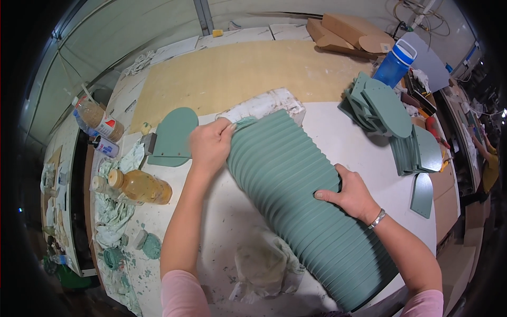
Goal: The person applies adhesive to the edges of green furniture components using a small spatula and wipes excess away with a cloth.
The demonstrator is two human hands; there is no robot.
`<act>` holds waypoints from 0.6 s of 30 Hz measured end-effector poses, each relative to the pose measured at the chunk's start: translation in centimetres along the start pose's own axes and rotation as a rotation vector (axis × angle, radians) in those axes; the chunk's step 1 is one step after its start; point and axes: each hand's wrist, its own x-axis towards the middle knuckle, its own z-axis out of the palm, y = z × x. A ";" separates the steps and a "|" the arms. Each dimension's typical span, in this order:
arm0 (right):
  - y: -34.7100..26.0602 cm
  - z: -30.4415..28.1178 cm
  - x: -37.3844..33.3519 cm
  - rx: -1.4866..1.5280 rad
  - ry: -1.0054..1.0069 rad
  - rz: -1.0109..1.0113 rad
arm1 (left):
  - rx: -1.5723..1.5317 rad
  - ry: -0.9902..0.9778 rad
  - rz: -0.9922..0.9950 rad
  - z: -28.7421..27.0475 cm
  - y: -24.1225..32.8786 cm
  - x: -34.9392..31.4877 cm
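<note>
A long row of thin green panels [296,179], stood on edge and packed face to face, runs slantwise across the table in front of me. At its far left end, my left hand [210,145] is closed on a crumpled green-stained cloth [245,122] and presses against the panels' edges. My right hand [351,196] grips the row's right side, thumb on the top edges; its other fingers are partly hidden. Behind the far end lies a white wrapped block [264,105]. Left of it, one green round-ended panel [177,134] lies flat near a small grey block [149,143].
More green panels [377,108] are piled at the right, near a blue bottle [395,62]. A cardboard box [351,33] lies at the back. Along the left edge are a jar of amber liquid [145,186], stained rags [113,224] and a can [105,147]. A cloth bundle [261,267] sits nearest me.
</note>
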 end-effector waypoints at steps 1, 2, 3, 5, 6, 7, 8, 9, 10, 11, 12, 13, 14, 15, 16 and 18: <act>0.1 0.0 0.0 -0.002 0.003 0.002 | 0.039 -0.019 0.012 0.5 0.1 0.4; 0.2 0.0 0.0 0.007 0.004 -0.003 | 0.078 -0.039 0.024 0.8 0.2 0.7; 0.2 0.1 0.0 0.020 0.004 -0.009 | 0.078 -0.041 0.025 0.9 0.3 1.0; -0.5 -0.2 0.0 -0.003 -0.008 0.007 | 0.171 -0.080 0.044 1.0 0.5 1.3; -0.7 -0.3 0.0 -0.028 -0.022 0.024 | 0.171 -0.084 0.044 1.1 0.6 1.3; -0.8 -0.3 0.0 -0.026 -0.023 0.027 | 0.143 -0.057 0.049 1.2 0.6 1.3; -0.9 -0.3 0.0 -0.031 -0.031 0.034 | 0.115 -0.030 0.053 1.2 0.6 1.2; -0.8 -0.4 0.0 -0.038 -0.036 0.044 | 0.112 -0.033 0.055 1.3 0.6 1.1; -0.8 -0.4 0.0 -0.038 -0.034 0.048 | 0.085 -0.041 0.029 1.2 0.6 0.8; -0.7 -0.4 0.0 -0.044 -0.033 0.051 | 0.059 -0.050 0.002 1.0 0.5 0.5; -0.7 -0.4 0.0 -0.049 -0.032 0.053 | 0.059 -0.051 0.003 0.7 0.3 0.2; -0.6 -0.4 0.1 -0.049 -0.031 0.053 | -0.012 -0.038 -0.022 0.4 0.0 -0.2; -0.5 -0.4 0.1 -0.051 -0.023 0.042 | -0.085 -0.024 -0.048 0.2 -0.2 -0.6; -0.5 -0.4 0.1 -0.051 -0.018 0.030 | -0.082 -0.025 -0.049 -0.3 -0.2 -0.9; -0.6 -0.4 0.1 -0.050 -0.020 0.029 | -0.078 -0.056 -0.072 -0.9 -0.1 -1.2; -0.8 -0.4 0.0 -0.048 -0.020 0.047 | -0.073 -0.086 -0.098 -1.3 -0.1 -1.5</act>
